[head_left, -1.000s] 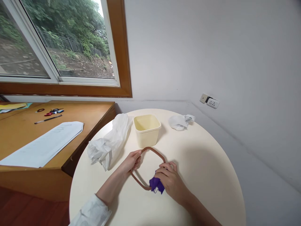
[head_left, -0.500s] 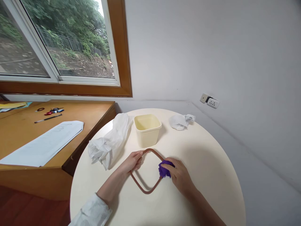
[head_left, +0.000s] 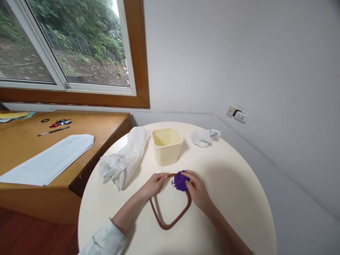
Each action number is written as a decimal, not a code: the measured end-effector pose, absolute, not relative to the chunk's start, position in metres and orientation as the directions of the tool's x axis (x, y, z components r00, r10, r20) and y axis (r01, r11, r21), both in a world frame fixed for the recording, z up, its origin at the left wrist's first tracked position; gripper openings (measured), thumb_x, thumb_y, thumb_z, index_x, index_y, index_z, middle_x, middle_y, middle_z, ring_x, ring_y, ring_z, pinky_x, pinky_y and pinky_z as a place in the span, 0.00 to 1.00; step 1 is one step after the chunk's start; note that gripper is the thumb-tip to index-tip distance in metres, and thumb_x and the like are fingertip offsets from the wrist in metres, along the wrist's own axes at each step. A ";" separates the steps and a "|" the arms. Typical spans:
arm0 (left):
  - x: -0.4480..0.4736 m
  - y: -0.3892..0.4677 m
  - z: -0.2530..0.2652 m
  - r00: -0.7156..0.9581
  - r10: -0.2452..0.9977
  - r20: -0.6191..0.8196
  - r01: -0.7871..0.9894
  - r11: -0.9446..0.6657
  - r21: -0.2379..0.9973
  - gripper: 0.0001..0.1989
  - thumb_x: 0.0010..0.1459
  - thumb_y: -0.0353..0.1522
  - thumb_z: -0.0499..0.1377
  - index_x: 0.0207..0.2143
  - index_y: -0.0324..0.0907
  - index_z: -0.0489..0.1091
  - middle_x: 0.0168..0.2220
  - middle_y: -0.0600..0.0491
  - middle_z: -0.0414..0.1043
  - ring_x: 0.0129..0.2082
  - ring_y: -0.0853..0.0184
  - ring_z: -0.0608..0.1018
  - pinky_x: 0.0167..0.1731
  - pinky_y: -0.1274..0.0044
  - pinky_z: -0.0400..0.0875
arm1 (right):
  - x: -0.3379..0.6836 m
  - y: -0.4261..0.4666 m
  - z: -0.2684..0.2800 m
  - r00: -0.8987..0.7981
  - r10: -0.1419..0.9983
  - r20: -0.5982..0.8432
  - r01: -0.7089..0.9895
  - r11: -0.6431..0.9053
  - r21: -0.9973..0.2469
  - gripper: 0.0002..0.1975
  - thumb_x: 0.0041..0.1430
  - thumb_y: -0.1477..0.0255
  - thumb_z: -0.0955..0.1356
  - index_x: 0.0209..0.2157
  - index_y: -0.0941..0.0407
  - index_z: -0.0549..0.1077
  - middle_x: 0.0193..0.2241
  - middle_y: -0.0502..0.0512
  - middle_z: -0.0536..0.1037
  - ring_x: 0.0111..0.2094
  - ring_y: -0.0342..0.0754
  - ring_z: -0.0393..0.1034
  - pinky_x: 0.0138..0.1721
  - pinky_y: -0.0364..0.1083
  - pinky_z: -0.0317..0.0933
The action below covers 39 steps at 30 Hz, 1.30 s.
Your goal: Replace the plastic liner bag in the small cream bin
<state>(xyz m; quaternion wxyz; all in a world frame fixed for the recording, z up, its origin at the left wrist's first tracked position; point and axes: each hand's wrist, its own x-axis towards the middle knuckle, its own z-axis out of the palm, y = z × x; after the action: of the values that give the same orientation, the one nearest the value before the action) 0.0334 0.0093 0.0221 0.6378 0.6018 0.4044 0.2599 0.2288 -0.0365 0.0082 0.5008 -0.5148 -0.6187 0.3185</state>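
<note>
A brown, thin-rimmed frame, square with rounded corners, is held over the round table in front of me. My left hand pinches its upper left side between thumb and fingers. Wrapped in my right hand is a crumpled purple cloth, pressed around the frame near its upper right corner. The cloth hides that stretch of the rim. What the frame belongs to cannot be made out.
A cream plastic bin stands just beyond my hands on the round white table. Left of it lies a crumpled white plastic bag, right a smaller one. A wooden desk with papers adjoins at left.
My right hand has slid the purple cloth up and left along the frame, closer to my left hand. The frame has turned slightly, and its lower corner is nearer to me.
</note>
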 end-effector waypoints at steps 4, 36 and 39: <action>0.035 0.007 0.026 0.512 0.854 -0.096 0.181 0.002 0.983 0.21 0.54 0.45 0.52 0.32 0.36 0.72 0.13 0.61 0.50 0.17 0.74 0.54 0.18 0.81 0.49 | 0.205 -0.031 0.013 -0.095 0.951 0.296 0.444 0.306 -0.842 0.17 0.57 0.71 0.61 0.48 0.52 0.69 0.45 0.56 0.71 0.47 0.50 0.65 0.50 0.51 0.59; 0.030 0.015 0.020 0.281 0.958 -0.053 -0.072 0.076 0.995 0.21 0.51 0.49 0.54 0.31 0.39 0.64 0.13 0.66 0.40 0.14 0.78 0.44 0.15 0.81 0.39 | 0.247 -0.030 0.001 0.015 0.983 -0.182 -0.463 -0.154 -0.873 0.15 0.51 0.61 0.68 0.28 0.61 0.72 0.21 0.54 0.74 0.20 0.42 0.69 0.18 0.39 0.60; 0.029 0.017 0.020 0.256 0.963 -0.079 -0.126 0.114 0.985 0.19 0.51 0.48 0.55 0.31 0.40 0.62 0.13 0.66 0.40 0.14 0.78 0.45 0.15 0.82 0.40 | 0.257 -0.027 0.005 -0.020 0.941 -0.338 -0.665 -0.265 -0.698 0.12 0.53 0.63 0.66 0.31 0.59 0.72 0.26 0.55 0.77 0.27 0.44 0.72 0.21 0.40 0.62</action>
<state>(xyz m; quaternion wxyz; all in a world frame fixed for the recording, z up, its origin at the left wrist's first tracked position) 0.0288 0.0167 0.0196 0.6166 0.4978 0.4205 0.4418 0.2575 -0.0270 0.0053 0.5798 -0.3919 -0.1762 0.6922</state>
